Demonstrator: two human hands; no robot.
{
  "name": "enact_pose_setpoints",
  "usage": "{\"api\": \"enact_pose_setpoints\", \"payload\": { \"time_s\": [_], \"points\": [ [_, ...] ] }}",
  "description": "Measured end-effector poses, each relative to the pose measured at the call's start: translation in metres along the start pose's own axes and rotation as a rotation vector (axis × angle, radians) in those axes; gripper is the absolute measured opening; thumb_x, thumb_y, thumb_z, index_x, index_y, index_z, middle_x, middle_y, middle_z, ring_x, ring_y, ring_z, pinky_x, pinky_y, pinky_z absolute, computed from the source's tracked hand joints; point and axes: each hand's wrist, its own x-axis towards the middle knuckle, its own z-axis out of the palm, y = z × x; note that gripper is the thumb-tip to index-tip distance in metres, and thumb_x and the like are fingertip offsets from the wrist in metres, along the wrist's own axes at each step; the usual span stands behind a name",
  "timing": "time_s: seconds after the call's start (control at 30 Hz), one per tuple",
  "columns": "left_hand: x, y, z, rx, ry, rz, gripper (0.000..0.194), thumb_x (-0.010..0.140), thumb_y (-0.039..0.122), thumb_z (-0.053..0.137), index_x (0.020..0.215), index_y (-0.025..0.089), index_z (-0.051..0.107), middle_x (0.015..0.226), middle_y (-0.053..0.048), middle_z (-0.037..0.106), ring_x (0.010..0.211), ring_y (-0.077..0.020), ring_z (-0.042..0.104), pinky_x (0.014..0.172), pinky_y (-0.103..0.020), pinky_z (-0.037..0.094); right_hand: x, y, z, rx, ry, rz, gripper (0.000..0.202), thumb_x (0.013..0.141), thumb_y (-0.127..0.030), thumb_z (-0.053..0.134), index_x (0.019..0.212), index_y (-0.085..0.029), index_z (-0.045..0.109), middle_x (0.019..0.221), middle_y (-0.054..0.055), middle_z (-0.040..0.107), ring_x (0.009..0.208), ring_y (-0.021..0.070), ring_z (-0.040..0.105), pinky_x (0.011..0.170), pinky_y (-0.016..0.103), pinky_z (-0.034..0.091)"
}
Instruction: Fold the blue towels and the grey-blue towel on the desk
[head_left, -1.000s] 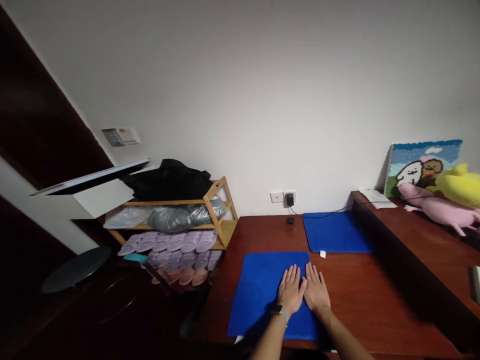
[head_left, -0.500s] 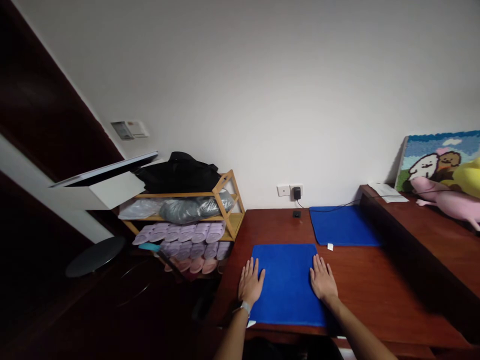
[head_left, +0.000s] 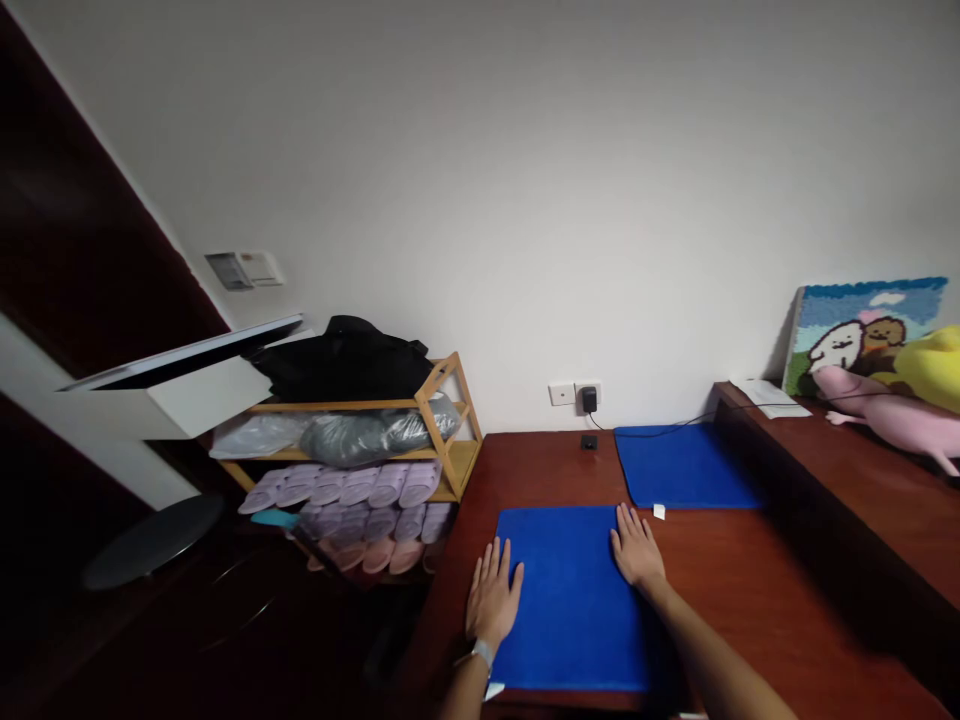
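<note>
A blue cloth point(head_left: 566, 600) lies spread flat on the reddish-brown table point(head_left: 532, 465) in front of me. My left hand point(head_left: 493, 592) rests flat on its left edge, fingers stretched out, with a watch on the wrist. On the right edge, near the far right corner, my right hand point(head_left: 636, 545) lies flat with its fingers spread. Neither hand holds anything. A second blue cloth point(head_left: 682, 468) lies farther back on the right, a white tag point(head_left: 658, 511) at its near edge.
To the left stands a wooden rack point(head_left: 450, 425) with slippers point(head_left: 352, 485), plastic-wrapped items and a black bag point(head_left: 349, 360). A black adapter point(head_left: 589, 399) is plugged into the wall, its cable running right. A raised ledge point(head_left: 832, 440) holds a pink plush toy point(head_left: 877, 410).
My right hand has moved toward the cloth's far right corner. My left hand stays on the left edge, slightly nearer to me along it. The view has shifted a little.
</note>
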Motion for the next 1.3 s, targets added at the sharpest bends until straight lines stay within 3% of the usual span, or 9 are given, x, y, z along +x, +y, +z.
{"api": "enact_pose_setpoints", "payload": {
  "time_s": [0.23, 0.43, 0.53, 0.63, 0.83, 0.93, 1.0, 1.07, 1.3],
  "points": [
    [0.002, -0.001, 0.001, 0.009, -0.023, 0.001, 0.069, 0.105, 0.059, 0.021, 0.162, 0.019, 0.03, 0.169, -0.009, 0.029, 0.155, -0.0261, 0.028, 0.126, -0.049, 0.027, 0.0, 0.002, 0.006, 0.041, 0.007, -0.003, 0.069, 0.103, -0.044, 0.012, 0.163, -0.011, 0.015, 0.171, 0.002, 0.014, 0.159, 0.0184, 0.009, 0.129, 0.039, 0.005],
    [0.007, -0.002, -0.009, 0.055, -0.146, -0.007, 0.074, 0.104, 0.062, 0.022, 0.162, 0.018, 0.029, 0.169, -0.011, 0.025, 0.155, -0.029, 0.026, 0.126, -0.053, 0.027, -0.001, 0.001, 0.001, 0.066, 0.003, -0.003, 0.069, 0.102, -0.042, 0.013, 0.163, -0.01, 0.015, 0.171, 0.003, 0.015, 0.159, 0.0192, 0.009, 0.129, 0.04, 0.005],
    [0.014, 0.007, -0.012, 0.077, -0.109, -0.024, 0.073, 0.104, 0.061, 0.022, 0.161, 0.017, 0.032, 0.168, -0.012, 0.027, 0.155, -0.0292, 0.026, 0.126, -0.054, 0.025, -0.002, 0.0, 0.0, 0.086, 0.013, -0.009, 0.069, 0.102, -0.041, 0.015, 0.163, -0.01, 0.018, 0.171, 0.005, 0.017, 0.159, 0.0205, 0.01, 0.128, 0.041, 0.005],
    [0.025, 0.042, -0.011, 0.037, -0.029, 0.035, 0.069, 0.106, 0.056, 0.02, 0.161, 0.016, 0.031, 0.168, -0.011, 0.028, 0.156, -0.0272, 0.025, 0.127, -0.051, 0.025, -0.002, 0.0, -0.001, 0.088, 0.02, -0.01, 0.068, 0.102, -0.041, 0.015, 0.163, -0.011, 0.019, 0.171, 0.004, 0.017, 0.159, 0.0202, 0.01, 0.128, 0.04, 0.005],
    [0.051, 0.16, 0.011, -0.151, -0.121, 0.334, 0.063, 0.107, 0.052, 0.019, 0.161, 0.022, 0.033, 0.168, -0.009, 0.031, 0.156, -0.025, 0.026, 0.127, -0.05, 0.025, -0.001, 0.003, 0.005, 0.04, 0.015, -0.024, 0.067, 0.102, -0.037, 0.016, 0.163, -0.011, 0.019, 0.171, 0.004, 0.015, 0.159, 0.0201, 0.01, 0.128, 0.041, 0.005],
    [0.06, 0.19, 0.023, -0.212, -0.135, 0.366, 0.059, 0.107, 0.046, 0.016, 0.162, 0.027, 0.03, 0.168, -0.006, 0.031, 0.157, -0.0224, 0.024, 0.128, -0.049, 0.023, 0.001, 0.006, 0.011, -0.006, 0.01, -0.049, 0.067, 0.1, -0.035, 0.018, 0.163, -0.01, 0.021, 0.171, 0.005, 0.015, 0.159, 0.0209, 0.008, 0.128, 0.041, 0.005],
    [0.064, 0.185, 0.026, -0.212, -0.135, 0.368, 0.059, 0.107, 0.047, 0.016, 0.162, 0.03, 0.029, 0.169, -0.004, 0.03, 0.157, -0.0214, 0.022, 0.129, -0.049, 0.02, 0.001, 0.007, 0.013, -0.019, 0.012, -0.039, 0.068, 0.101, -0.036, 0.017, 0.162, -0.009, 0.021, 0.171, 0.006, 0.016, 0.159, 0.0209, 0.008, 0.128, 0.041, 0.006],
    [0.068, 0.162, 0.023, -0.187, -0.136, 0.341, 0.059, 0.107, 0.051, 0.018, 0.162, 0.031, 0.029, 0.169, -0.004, 0.029, 0.157, -0.0221, 0.023, 0.129, -0.049, 0.02, 0.002, 0.006, 0.014, -0.025, 0.018, -0.022, 0.068, 0.101, -0.037, 0.014, 0.163, -0.008, 0.018, 0.171, 0.005, 0.016, 0.159, 0.0203, 0.01, 0.128, 0.041, 0.007],
    [0.074, 0.025, -0.002, -0.027, -0.121, 0.031, 0.066, 0.105, 0.058, 0.022, 0.16, 0.025, 0.034, 0.169, -0.008, 0.03, 0.156, -0.0261, 0.026, 0.127, -0.05, 0.023, 0.003, 0.006, 0.015, 0.012, 0.033, -0.01, 0.069, 0.102, -0.042, 0.011, 0.163, -0.01, 0.017, 0.171, 0.004, 0.016, 0.158, 0.0186, 0.011, 0.129, 0.04, 0.008]
  ]
}}
